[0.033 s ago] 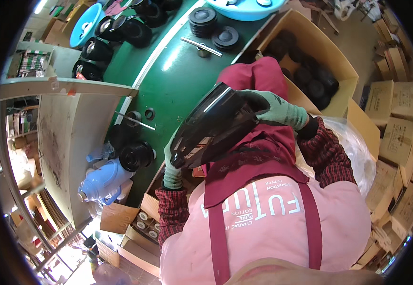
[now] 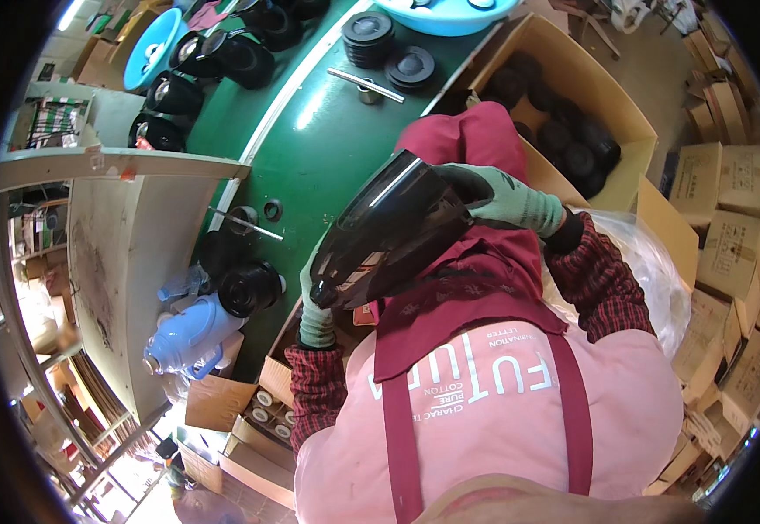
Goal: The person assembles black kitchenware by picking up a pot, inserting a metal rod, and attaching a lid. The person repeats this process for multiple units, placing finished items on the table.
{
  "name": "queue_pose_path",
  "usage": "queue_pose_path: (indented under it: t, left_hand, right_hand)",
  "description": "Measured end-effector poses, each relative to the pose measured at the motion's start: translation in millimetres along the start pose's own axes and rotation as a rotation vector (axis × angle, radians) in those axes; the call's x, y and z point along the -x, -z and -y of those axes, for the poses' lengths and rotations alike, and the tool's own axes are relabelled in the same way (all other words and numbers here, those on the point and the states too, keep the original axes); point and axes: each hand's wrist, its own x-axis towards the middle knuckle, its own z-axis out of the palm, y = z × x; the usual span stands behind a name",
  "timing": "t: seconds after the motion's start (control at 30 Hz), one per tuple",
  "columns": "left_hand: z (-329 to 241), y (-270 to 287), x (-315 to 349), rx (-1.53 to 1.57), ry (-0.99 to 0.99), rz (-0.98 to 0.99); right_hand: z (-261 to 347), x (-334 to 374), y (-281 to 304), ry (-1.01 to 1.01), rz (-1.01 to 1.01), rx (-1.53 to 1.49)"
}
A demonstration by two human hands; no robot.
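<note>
A glossy black, cone-shaped shell is held tilted over my lap, in front of my pink apron. My left hand, in a green glove, grips its narrow lower end. My right hand, also in a green glove, is closed over its wide upper end. Both hands hold the shell above the near edge of the green table.
An open carton of black round parts stands at the right, with a clear plastic bag below it. Black lids, a metal rod, a blue jug and a black round part lie around the table. Stacked cartons fill the far right.
</note>
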Motion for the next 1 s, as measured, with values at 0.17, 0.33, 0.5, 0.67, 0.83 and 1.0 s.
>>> queue_pose_path:
  t: [0.17, 0.33, 0.5, 0.67, 0.83, 1.0]
  left_hand:
    - [-21, 5, -22, -0.093, 0.026, 0.094]
    - [-55, 28, -54, -0.083, 0.244, 0.169]
    - [-78, 19, -69, 0.088, 0.334, 0.176]
    - [-80, -7, -88, -0.172, 0.042, 0.169]
    - [-31, 21, -79, -0.063, 0.189, 0.232]
    - [93, 21, -6, 0.102, 0.443, -0.042]
  right_hand:
    - [0, -1, 3, -0.049, 0.01, -0.124]
    - [-23, -3, 6, -0.053, 0.02, -0.261]
    - [-24, -9, 9, -0.012, 0.025, -0.266]
    - [-25, -15, 14, -0.136, 0.008, -0.175]
    - [-21, -35, 9, -0.091, 0.082, 0.054]
    - [-99, -142, 116, -0.403, 0.003, -0.01]
